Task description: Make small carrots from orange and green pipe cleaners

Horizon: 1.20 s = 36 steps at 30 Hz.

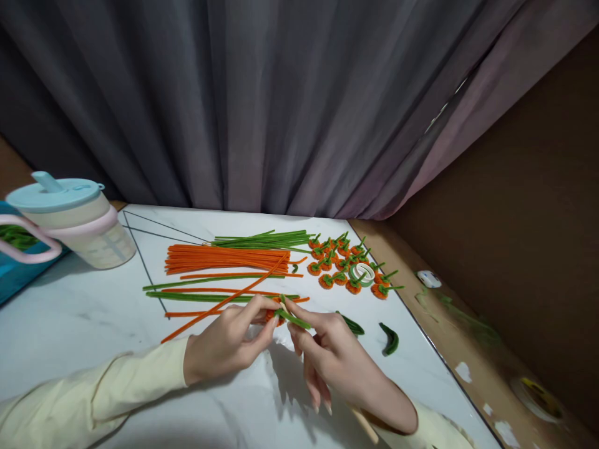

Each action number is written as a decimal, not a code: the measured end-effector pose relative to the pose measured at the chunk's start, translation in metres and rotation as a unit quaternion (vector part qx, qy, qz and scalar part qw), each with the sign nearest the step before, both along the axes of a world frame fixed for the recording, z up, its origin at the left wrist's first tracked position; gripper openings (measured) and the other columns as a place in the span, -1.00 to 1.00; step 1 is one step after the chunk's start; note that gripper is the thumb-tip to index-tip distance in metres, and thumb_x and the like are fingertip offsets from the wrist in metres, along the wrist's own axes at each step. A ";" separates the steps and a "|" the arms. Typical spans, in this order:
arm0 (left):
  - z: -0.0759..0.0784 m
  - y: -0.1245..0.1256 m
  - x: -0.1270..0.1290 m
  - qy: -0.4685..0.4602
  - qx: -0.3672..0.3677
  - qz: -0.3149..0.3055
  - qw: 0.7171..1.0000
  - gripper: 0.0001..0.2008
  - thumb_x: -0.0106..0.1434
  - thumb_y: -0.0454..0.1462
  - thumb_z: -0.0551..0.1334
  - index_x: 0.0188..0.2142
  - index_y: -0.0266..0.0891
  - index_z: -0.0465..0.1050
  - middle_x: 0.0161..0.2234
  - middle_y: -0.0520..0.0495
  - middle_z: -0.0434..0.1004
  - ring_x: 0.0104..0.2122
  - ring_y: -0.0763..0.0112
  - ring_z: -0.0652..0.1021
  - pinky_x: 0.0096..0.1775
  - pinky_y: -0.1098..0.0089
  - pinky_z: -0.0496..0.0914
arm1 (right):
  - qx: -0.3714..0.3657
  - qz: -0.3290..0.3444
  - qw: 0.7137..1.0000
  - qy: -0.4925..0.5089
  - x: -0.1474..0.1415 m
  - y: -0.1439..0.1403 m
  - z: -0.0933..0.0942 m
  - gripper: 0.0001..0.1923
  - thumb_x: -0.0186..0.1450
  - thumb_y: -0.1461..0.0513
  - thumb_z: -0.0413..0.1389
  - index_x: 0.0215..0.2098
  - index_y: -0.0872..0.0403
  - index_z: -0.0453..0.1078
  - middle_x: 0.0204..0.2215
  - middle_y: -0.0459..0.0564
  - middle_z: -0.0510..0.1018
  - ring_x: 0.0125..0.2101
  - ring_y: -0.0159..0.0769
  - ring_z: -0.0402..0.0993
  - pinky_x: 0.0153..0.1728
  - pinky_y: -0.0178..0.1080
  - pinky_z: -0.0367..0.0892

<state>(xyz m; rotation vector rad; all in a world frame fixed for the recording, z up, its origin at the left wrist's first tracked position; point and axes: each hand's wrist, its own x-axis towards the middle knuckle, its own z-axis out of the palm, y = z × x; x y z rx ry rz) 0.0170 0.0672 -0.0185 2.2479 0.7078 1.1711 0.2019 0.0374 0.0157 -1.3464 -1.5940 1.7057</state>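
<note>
My left hand [236,337] pinches a small orange pipe-cleaner pumpkin [275,319], mostly hidden by the fingers. A green pipe cleaner [296,320] sticks out from it to the right. My right hand [334,349] is closed at the same spot, its fingertips against the green piece. A thin wooden stick [364,424] runs through the right hand, its lower end showing below the wrist. Just behind the hands lie loose orange pipe cleaners [224,302] and green pipe cleaners [201,297]. Dark green curled pieces [389,338] rest right of the right hand.
A bundle of orange pipe cleaners [224,259] and a green bundle [266,239] lie at the back. Several finished orange pumpkins with green stems [326,280] stand around tape rolls [362,273]. A lidded cup [100,240] stands left, before a grey curtain [243,106].
</note>
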 end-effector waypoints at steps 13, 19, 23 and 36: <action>0.004 -0.002 0.000 -0.002 -0.139 -0.029 0.990 -0.85 0.26 -0.40 0.08 -0.17 -0.23 0.25 -0.40 0.01 0.55 -0.38 0.42 0.62 -0.33 0.50 0.52 | 0.109 0.054 0.991 -0.054 0.003 0.000 0.004 -0.65 0.36 0.18 -0.17 0.03 0.05 0.28 -0.65 -0.23 0.25 -0.80 -0.48 0.35 -0.86 -0.52 0.10; 0.009 -0.001 0.000 -0.001 -0.183 -0.036 0.983 -0.92 0.27 -0.34 0.09 -0.22 -0.21 0.26 -0.43 0.00 0.56 -0.45 0.40 0.61 -0.39 0.47 0.52 | 0.063 0.051 0.995 -0.066 0.004 0.003 0.010 -0.61 0.35 0.18 -0.14 0.11 0.07 0.21 -0.69 -0.24 0.25 -0.80 -0.43 0.37 -0.83 -0.48 0.18; 0.010 -0.001 -0.002 0.004 -0.204 -0.044 0.978 -0.92 0.27 -0.33 0.09 -0.21 -0.21 0.27 -0.48 0.03 0.56 -0.48 0.41 0.60 -0.38 0.46 0.51 | 0.096 0.072 0.990 -0.068 0.005 0.001 0.011 -0.61 0.36 0.20 -0.18 0.11 0.05 0.22 -0.65 -0.20 0.32 -0.81 -0.47 0.32 -0.84 -0.49 0.14; 0.021 0.005 -0.001 -0.080 -0.461 -0.109 0.877 -0.79 0.25 -0.20 0.19 -0.20 -0.20 0.19 -0.45 -0.05 0.61 -0.40 0.33 0.63 -0.35 0.40 0.49 | 0.242 0.122 0.950 -0.154 0.008 -0.001 0.024 -0.80 0.34 0.36 -0.18 -0.42 0.06 0.16 -0.65 -0.22 0.26 -0.74 -0.52 0.25 -0.57 -0.41 0.20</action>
